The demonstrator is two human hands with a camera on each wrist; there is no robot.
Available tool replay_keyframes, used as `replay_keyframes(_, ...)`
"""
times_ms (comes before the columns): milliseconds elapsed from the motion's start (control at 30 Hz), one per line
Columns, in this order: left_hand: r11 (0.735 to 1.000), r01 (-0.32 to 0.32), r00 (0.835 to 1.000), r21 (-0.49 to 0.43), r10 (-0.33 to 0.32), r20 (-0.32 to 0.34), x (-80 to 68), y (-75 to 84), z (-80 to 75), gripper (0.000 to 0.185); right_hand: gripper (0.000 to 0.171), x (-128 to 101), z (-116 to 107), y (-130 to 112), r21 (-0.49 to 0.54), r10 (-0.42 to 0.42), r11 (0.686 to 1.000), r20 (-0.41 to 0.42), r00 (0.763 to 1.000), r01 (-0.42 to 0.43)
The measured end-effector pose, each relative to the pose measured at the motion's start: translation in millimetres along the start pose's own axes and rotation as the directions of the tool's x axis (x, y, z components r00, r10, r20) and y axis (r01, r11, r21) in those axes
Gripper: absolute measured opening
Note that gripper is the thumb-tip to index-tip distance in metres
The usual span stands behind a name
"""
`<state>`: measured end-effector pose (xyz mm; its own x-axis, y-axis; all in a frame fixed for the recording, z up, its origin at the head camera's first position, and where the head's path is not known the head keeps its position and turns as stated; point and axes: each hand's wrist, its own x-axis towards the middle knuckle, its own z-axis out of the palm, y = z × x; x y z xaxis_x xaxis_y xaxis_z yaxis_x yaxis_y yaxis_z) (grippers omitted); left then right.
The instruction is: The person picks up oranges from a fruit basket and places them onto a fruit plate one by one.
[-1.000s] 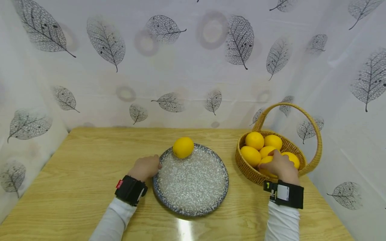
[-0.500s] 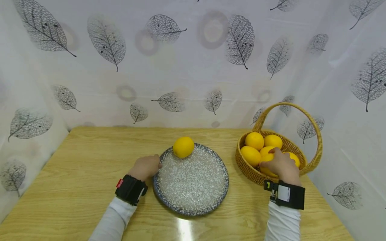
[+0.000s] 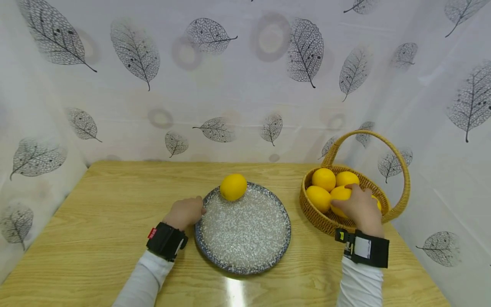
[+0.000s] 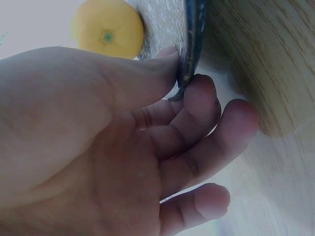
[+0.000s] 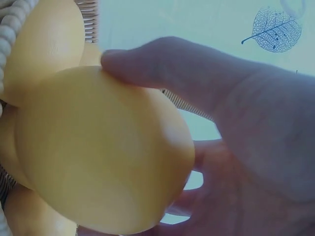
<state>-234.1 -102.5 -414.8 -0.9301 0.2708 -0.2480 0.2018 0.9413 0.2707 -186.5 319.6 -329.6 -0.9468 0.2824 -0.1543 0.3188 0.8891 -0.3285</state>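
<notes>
A speckled grey plate point(image 3: 245, 238) lies mid-table with one yellow lemon point(image 3: 233, 187) at its far rim. My left hand point(image 3: 185, 213) pinches the plate's left rim point(image 4: 193, 44) between thumb and fingers; the lemon on the plate point(image 4: 108, 28) shows beyond it. A wicker basket point(image 3: 318, 219) with a hoop handle stands at the right and holds several lemons. My right hand point(image 3: 358, 207) is inside it, fingers and thumb curled round one lemon point(image 3: 339, 195), raised a little above the others. In the right wrist view that lemon point(image 5: 98, 152) fills the palm.
The wooden table point(image 3: 96, 230) is enclosed by white leaf-printed curtains point(image 3: 245, 76) at the back and both sides. The basket's handle point(image 3: 399, 162) arches over the fruit near the right curtain.
My right hand has closed round a lemon in the basket and lifted it slightly up and away. The left hand and plate have not moved.
</notes>
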Motion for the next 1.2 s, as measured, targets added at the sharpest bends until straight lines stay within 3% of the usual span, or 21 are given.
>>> replay_keyframes(500, 1.0, 0.009, 1.0, -0.005, -0.009, -0.004, -1.6, 1.2, -2.6, 0.028, 0.08, -0.3, 3.1, -6.3, 0.109, -0.023, 0.993, -0.126, 0.992, 0.037)
replay_keyframes(833, 1.0, 0.018, 1.0, -0.022, -0.018, 0.007, -3.4, 3.0, -2.6, 0.027, 0.083, 5.6, 4.7, -7.6, 0.153, -0.036, 0.987, -0.123, 0.992, 0.055)
replay_keyframes(1200, 1.0, 0.012, 1.0, -0.006, -0.012, 0.005, -2.3, 0.8, -0.9, 0.029, 0.075, 7.0, 7.6, -21.5, 0.18, -0.059, 0.979, -0.219, 0.974, 0.099)
